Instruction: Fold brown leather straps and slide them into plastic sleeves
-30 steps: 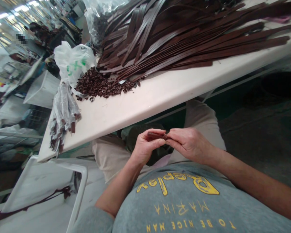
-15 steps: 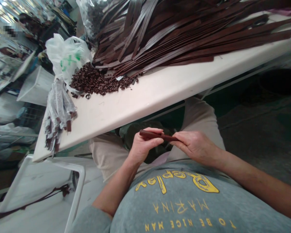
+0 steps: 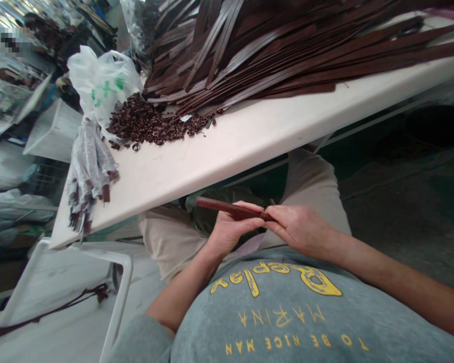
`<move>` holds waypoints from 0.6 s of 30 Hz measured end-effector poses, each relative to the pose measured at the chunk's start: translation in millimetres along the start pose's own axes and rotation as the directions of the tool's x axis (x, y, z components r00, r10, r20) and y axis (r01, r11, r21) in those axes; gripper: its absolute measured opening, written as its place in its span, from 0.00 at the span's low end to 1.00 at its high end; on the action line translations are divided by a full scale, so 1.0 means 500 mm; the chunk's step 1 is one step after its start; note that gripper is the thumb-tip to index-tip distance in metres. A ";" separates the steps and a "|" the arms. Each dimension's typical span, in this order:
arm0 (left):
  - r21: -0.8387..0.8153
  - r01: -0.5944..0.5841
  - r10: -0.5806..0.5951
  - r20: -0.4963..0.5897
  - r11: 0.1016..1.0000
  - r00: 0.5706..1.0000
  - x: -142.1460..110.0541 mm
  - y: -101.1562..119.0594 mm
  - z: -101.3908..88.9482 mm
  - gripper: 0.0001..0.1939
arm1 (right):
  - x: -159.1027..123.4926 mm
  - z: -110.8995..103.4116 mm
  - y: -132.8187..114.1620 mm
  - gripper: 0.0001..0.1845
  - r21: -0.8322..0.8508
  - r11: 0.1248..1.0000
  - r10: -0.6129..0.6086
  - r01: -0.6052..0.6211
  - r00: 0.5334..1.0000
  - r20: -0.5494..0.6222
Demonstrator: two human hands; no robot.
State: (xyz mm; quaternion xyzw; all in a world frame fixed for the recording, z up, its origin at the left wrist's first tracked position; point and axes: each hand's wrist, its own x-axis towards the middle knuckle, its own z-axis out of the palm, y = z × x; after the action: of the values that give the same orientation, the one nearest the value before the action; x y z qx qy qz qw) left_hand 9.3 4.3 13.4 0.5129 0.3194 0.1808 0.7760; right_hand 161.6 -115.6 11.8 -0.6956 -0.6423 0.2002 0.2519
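A dark brown leather strap [image 3: 215, 204] lies across both hands above my lap, its rounded end sticking out to the left. My left hand [image 3: 230, 232] is closed around its middle, with the thumb along the near side and the fingers behind. Close beside it, my right hand [image 3: 302, 229] pinches the strap's other part between thumb and fingers. A narrow band [image 3: 264, 215], perhaps a loop around the strap, shows between the two hands. My right fingers hide the rest of that end.
On the white table [image 3: 196, 166] lie a heap of small brown leather loops [image 3: 155, 123] and a large pile of brown straps [image 3: 265, 65]. A white plastic bag [image 3: 102, 80] and plastic-wrapped straps [image 3: 89, 161] are at its left end. A white-framed cart [image 3: 126, 282] stands lower left.
My left hand has moved right along the strap, nearer my right hand. More of the strap's end now sticks out to the left.
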 end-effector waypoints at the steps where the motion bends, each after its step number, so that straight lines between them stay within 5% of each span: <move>1: 0.005 0.007 -0.007 0.019 1.000 1.000 -0.001 -0.004 0.004 0.14 | 0.002 0.003 -0.003 0.15 0.002 1.000 -0.006 0.006 1.000 -0.011; 8: -0.086 -0.047 0.042 -0.062 0.995 0.997 0.007 0.022 -0.040 0.18 | -0.025 -0.037 0.047 0.19 0.326 0.945 -0.001 -0.022 0.997 0.071; 11: -0.160 -0.093 0.075 -0.114 0.983 0.991 0.002 0.026 -0.048 0.24 | -0.037 -0.040 0.071 0.13 0.375 0.925 0.026 -0.053 0.997 0.077; 18: -0.052 0.087 -0.082 0.092 0.995 0.992 -0.051 -0.022 0.005 0.24 | -0.025 -0.010 0.054 0.05 0.227 0.969 -0.082 0.100 0.993 -0.088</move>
State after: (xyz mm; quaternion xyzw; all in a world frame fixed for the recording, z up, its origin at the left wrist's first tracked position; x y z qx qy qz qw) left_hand -8.2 -17.6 12.2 0.4845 0.3005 0.1333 0.8107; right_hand 184.8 -130.0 -1.1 -0.6385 -0.6358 0.2346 0.3647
